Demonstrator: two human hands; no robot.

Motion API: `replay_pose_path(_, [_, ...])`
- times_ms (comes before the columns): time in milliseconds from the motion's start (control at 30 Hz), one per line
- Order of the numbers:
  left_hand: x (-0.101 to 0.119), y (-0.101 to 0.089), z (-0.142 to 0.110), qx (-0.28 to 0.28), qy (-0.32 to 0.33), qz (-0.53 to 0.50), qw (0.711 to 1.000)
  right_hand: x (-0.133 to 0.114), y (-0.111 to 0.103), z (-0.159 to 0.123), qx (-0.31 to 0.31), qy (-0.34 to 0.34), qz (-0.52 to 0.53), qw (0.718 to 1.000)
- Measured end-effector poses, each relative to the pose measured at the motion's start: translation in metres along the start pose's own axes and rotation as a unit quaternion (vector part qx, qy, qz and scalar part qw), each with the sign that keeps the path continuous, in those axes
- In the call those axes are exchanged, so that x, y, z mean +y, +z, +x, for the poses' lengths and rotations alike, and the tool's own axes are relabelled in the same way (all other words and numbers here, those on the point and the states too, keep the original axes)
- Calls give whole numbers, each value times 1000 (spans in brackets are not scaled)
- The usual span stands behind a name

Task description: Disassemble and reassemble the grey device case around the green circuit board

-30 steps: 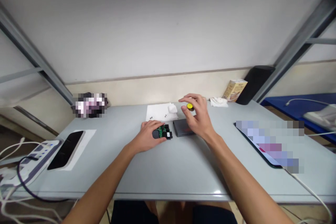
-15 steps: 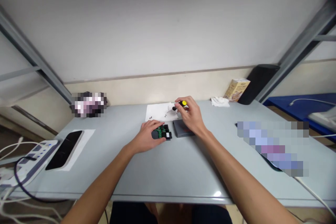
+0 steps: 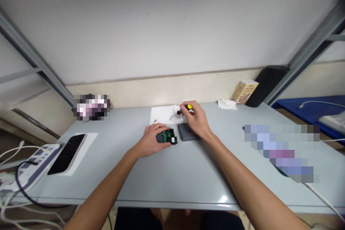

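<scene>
My left hand (image 3: 152,139) is closed around the left part of a small device with a green circuit board (image 3: 167,136), thumb on the near side and fingers on the far side. My right hand (image 3: 197,118) grips a screwdriver (image 3: 184,109) with a black handle and yellow end. Its thin tip points down and left, at the small dark screws on a white sheet of paper (image 3: 160,113). More tiny screws lie to the left on the same sheet. Below my right hand sits a grey flat case (image 3: 185,133), partly hidden by the hand. A white rounded object stands behind the screwdriver.
On the left lie a phone (image 3: 67,153) on paper and a power strip (image 3: 40,163) with cables. At the back right stand a yellow carton (image 3: 245,92), a crumpled tissue (image 3: 226,104) and a black cylinder (image 3: 266,85). A blurred-out flat item (image 3: 279,154) lies right.
The screwdriver tip has come lower, close to the screws on the paper. My left hand stays on the circuit board device, and the view has shifted very slightly.
</scene>
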State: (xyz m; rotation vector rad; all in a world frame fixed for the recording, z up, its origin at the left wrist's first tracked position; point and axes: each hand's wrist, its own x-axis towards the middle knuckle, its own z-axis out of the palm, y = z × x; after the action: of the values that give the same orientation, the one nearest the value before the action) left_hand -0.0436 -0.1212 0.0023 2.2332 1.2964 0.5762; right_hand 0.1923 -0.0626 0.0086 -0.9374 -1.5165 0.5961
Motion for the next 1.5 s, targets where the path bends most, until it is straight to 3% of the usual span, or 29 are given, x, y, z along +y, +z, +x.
replay_pose_path(367, [-2,4,2,13,-4,9,1000,-2,0,0,23,6,14,1000])
replay_pose_path(733, [-1,0,-1,27,-7,-11,1000,-23,-7,5,152,103,158,970])
replay_pose_path(1000, [-3,0,3,126,15,-14,992,-27,1,-2,112,130,182,968])
replay_pose_path(1500, [-5,2,7,168,3,-9,986,-34,3,-4,93,132,186,969])
